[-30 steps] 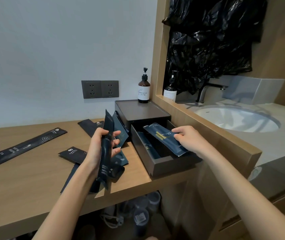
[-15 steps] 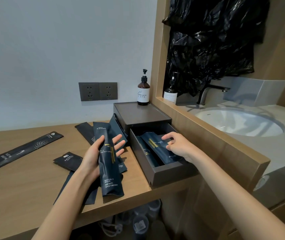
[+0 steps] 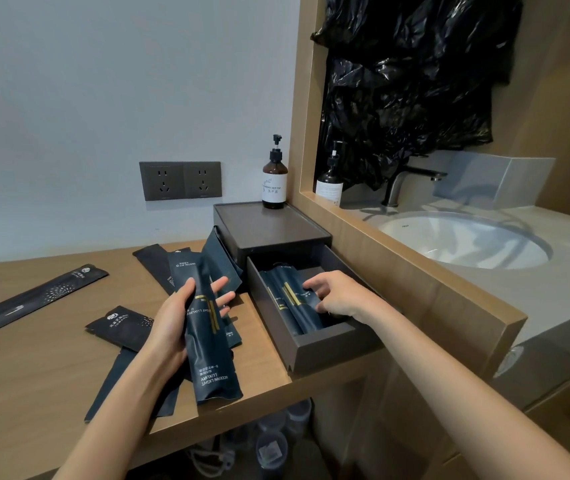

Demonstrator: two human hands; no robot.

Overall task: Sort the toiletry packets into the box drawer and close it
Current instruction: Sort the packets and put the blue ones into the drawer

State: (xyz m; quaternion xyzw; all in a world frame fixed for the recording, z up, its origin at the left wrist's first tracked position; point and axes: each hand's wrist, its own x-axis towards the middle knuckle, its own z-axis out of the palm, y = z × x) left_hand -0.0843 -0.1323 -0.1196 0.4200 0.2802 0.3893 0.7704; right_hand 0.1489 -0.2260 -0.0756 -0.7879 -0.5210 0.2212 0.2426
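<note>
Packets (image 3: 294, 299) lie lengthwise in the open drawer (image 3: 325, 348) of the dark box (image 3: 269, 230), and my right hand (image 3: 337, 296) rests on them, fingers spread flat, grasping nothing. My left hand (image 3: 176, 320) grips a long navy packet (image 3: 207, 341) just above the tabletop (image 3: 34, 368), thumb along one edge. More packets sit beneath it, and a long black sachet (image 3: 30, 303) lies well apart at the left.
</note>
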